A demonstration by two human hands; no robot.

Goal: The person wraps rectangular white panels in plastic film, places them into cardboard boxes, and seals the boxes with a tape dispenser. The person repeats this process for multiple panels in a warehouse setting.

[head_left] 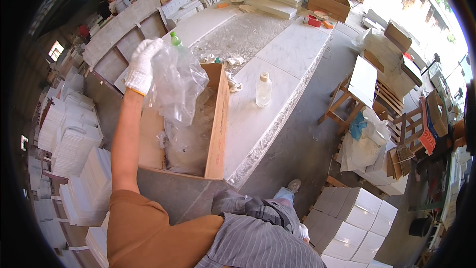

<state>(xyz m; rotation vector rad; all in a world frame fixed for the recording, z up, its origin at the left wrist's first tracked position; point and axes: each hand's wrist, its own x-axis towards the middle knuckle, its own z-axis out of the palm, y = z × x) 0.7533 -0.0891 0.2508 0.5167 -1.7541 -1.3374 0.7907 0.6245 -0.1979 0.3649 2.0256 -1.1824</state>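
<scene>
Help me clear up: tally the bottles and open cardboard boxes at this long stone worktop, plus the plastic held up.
Bottles: 2 (clear bottle, green-capped bottle)
Open cardboard boxes: 2 (near box, far box)
Clear plastic in the left hand: 1
Total: 5

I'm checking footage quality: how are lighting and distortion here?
Head view: daylight washes out the upper right; upper left is dim; black fisheye borders fill the corners; stacked white rectangular slabs at left look tilted; the crumpled clear plastic bag catches highlights.
</scene>
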